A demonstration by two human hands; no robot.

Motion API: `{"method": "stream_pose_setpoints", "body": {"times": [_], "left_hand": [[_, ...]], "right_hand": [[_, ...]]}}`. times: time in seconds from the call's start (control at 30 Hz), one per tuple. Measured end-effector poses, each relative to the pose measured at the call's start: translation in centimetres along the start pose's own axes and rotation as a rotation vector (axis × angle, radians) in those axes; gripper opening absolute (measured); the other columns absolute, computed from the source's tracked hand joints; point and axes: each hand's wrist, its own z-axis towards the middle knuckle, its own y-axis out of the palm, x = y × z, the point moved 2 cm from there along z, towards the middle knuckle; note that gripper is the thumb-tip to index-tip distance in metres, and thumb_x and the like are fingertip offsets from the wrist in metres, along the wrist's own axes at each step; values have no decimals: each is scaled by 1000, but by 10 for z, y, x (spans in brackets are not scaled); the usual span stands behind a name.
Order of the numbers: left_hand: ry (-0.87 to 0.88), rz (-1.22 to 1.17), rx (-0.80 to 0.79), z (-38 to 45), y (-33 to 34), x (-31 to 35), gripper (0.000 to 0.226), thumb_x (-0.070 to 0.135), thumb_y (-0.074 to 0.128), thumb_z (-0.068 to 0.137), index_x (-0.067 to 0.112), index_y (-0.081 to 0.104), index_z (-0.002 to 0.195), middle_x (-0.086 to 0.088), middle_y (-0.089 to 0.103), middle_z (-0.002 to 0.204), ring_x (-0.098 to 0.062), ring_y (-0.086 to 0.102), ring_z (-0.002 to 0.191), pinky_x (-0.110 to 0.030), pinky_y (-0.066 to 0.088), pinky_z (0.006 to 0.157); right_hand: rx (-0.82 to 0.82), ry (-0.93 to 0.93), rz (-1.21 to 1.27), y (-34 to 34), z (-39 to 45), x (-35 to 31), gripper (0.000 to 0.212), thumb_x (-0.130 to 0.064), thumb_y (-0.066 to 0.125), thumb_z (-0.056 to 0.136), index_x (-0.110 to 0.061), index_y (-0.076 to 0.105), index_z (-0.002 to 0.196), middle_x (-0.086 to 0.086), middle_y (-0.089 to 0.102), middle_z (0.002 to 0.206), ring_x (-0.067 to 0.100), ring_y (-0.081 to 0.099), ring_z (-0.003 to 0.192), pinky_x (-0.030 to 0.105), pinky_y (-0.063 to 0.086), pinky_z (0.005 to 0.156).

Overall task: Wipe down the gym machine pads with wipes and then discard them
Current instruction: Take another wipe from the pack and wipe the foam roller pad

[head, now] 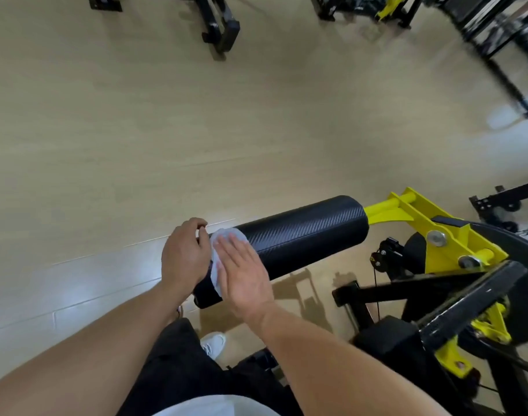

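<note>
A black cylindrical roller pad (301,235) sticks out from a yellow and black gym machine (421,232). A white wipe (223,244) lies over the pad's near left end. My right hand (244,274) presses flat on the wipe with straight fingers. My left hand (184,256) curls round the end of the pad beside the wipe, its fingers over the far side.
The machine's black frame and yellow brackets (454,313) fill the right and lower right. Pale wooden floor (136,145) spreads to the left and ahead. Other black machine bases (220,28) stand at the far top. My white shoe (213,345) shows below the pad.
</note>
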Motion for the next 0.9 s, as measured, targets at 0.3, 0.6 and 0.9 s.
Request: {"method": "stream_pose_setpoints", "body": {"times": [0.3,0.6,0.9], "left_hand": [[-16,146,15,5,3,1,28,22,45,100,17,69,112,-7,72,101,-29,62,95,-40,48,80],[-33,242,-14,6,4,1,29,23,44,100,17,69,113,-8,72,99,-31,62,94,-39,45,77],[-20,220,-10,3,7,-1,29,21,43,101,16,69,111,-6,71,96,-28,61,90,-36,42,72]], "right_hand": [[-77,643,-166,-104,-3,219,38,-9,29,100,1,50,129,21,44,134,38,41,126,46,29,110],[-12,110,-60,-56,23,99,30,-18,27,105,-17,57,107,2,63,105,22,55,103,40,46,103],[-40,624,-142,-95,21,252,42,-15,24,107,8,49,131,22,51,135,39,44,123,45,31,107]]}}
